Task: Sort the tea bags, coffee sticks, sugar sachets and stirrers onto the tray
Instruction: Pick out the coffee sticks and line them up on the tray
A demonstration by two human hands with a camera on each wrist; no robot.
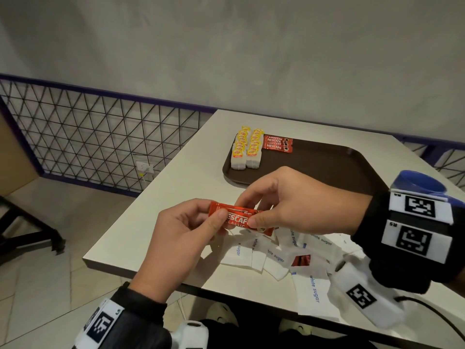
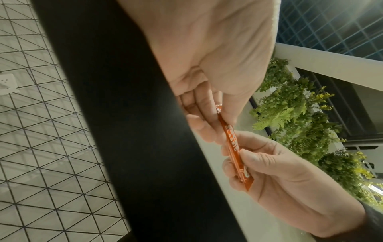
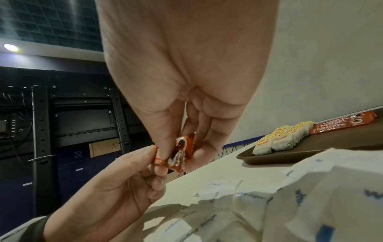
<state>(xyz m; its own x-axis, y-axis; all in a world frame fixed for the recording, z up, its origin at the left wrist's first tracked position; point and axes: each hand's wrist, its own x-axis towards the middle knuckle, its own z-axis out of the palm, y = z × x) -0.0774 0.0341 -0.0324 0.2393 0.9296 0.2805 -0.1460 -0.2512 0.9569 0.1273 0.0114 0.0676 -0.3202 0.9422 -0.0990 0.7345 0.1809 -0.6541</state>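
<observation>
So the biggest thing here is the smooth matte white rectangular surface (image 1: 176, 177), square-edged, with a dark brown plastic tray (image 1: 314, 167) with rounded corners and a low raised rim sitting at the far side. On the tray's left end are two rows of white papery tea bags with yellow tags (image 1: 245, 151), packed tight side by side, and just right of them, touching, a few glossy red foil coffee sticks (image 1: 278, 144) lying flat. At the near edge of the surface there's a loose, overlapping pile of flat white paper sugar sachets (image 1: 284, 253) with blue lettering, crinkly looking, and one more bit of red foil (image 1: 300, 260) poking out among them.

Above that pile, off the surface, both hands are on a single narrow red foil coffee stick (image 1: 239, 219). The left hand (image 1: 181, 238) pinches its left end between thumb and curled fingers, and the right hand (image 1: 297, 205) pinches the right end the same way, thumb on top. The stick is held roughly level between them; in the left wrist view it shows edge-on (image 2: 234, 145), thin and flat, and in the right wrist view its shiny crimped end (image 3: 178, 152) shows
</observation>
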